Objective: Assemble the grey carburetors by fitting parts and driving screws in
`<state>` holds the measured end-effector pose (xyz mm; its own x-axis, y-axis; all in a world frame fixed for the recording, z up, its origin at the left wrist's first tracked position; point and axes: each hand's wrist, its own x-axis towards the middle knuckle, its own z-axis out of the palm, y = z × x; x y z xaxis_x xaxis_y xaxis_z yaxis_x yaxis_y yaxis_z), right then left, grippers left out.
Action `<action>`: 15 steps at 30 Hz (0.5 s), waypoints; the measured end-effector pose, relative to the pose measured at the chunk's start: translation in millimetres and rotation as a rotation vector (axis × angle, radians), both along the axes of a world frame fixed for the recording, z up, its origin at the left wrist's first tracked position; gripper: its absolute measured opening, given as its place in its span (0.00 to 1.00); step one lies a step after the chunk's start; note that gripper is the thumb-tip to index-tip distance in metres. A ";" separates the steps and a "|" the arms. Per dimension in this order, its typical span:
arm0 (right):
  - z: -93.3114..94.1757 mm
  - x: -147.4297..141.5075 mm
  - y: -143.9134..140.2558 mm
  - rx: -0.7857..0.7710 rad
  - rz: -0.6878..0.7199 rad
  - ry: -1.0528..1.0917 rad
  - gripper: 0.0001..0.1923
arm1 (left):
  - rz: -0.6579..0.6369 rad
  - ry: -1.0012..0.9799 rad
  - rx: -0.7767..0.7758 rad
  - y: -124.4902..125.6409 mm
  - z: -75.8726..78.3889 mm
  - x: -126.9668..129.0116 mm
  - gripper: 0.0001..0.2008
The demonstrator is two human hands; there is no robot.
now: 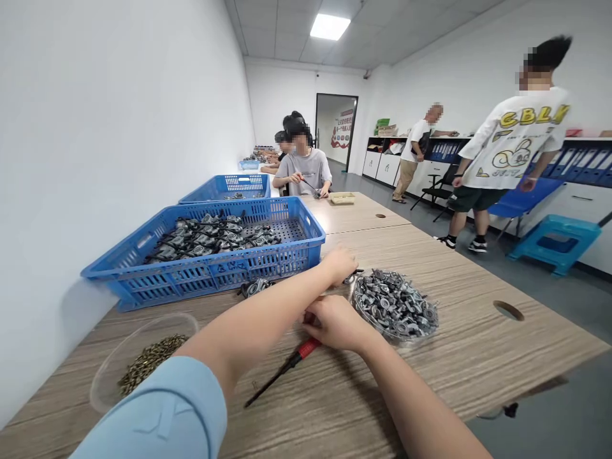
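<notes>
My right hand is closed around the red handle of a screwdriver, whose black shaft lies low over the wooden table and points back toward me. My left hand, on a light-blue-sleeved arm, reaches across to the near rim of a clear bowl heaped with grey metal parts. Its fingers curl downward at the rim, and they are hidden, so I cannot see whether they hold a part. The two hands are close together, left above right.
A blue crate of assembled dark parts stands behind my hands, with a second blue crate beyond. A clear bowl of brass screws sits at the near left. One loose part lies by the crate. People sit further along; two stand at right.
</notes>
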<state>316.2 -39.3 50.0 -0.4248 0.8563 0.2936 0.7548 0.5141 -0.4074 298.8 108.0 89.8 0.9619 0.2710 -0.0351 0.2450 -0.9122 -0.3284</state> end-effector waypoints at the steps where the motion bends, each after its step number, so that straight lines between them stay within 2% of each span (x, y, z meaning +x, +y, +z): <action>1: 0.7 -0.3 -0.5 -0.004 0.007 0.002 0.07 | 0.005 0.001 0.003 -1.0 0.0 -7.7 0.30; 10: 1.9 -6.5 -8.3 -0.053 0.059 0.030 0.14 | 0.109 0.023 0.025 -12.5 1.4 -107.3 0.26; 15: 1.1 -8.2 -7.7 -0.082 0.062 0.032 0.13 | 0.238 0.034 -0.012 -13.5 5.9 -146.7 0.29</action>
